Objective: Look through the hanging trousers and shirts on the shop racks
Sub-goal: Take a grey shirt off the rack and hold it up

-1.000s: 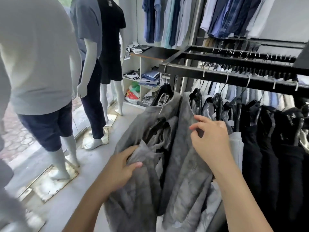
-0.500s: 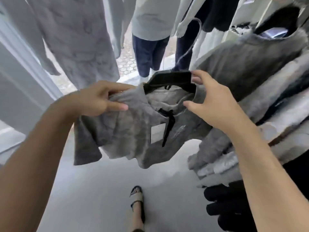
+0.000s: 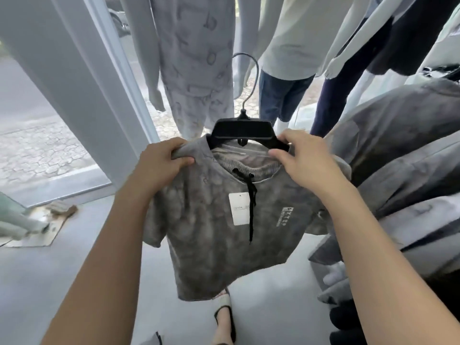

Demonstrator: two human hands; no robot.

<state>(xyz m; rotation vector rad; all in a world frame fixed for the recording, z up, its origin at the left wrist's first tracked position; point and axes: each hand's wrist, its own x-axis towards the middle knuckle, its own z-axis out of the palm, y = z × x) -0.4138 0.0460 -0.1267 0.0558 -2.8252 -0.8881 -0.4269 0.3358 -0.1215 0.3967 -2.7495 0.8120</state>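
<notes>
Two hands hold one mottled grey T-shirt [image 3: 224, 232] up in front of the person, clear of the rack and above the pale floor [image 3: 74, 282]. Behind it stands the shop window with its wide white frame [image 3: 82, 83], and along the glass a row of dressed mannequins [image 3: 189, 58] in pale patterned, light green and dark clothes. To the right hangs a crowded bank of grey and dark garments [image 3: 398, 158], pressed close against the shirt's right sleeve.

The shirt hangs on a black hanger [image 3: 242, 129] whose wire hook [image 3: 249, 78] points up and touches nothing. The left hand [image 3: 159, 168] grips the shirt's left shoulder, fingers curled over the bunched cloth and thumb pressed on its front. The right hand [image 3: 306, 160] clamps the hanger's right end and the shoulder beneath it, fingers over the top, thumb forward along the neckline. So the shirt spreads between the two grips and drops straight below them, front facing the camera.

Inside the neck opening a second grey garment shows a waistband, and a black drawstring [image 3: 251, 207] dangles from it over the chest. Just beside the cord hangs a white price tag [image 3: 239, 208]. A small pale logo [image 3: 286, 215] sits on the chest nearer the right hand; its lettering is too small to be sure of. Below the hem, a sandalled foot [image 3: 224, 317] rests on the floor
</notes>
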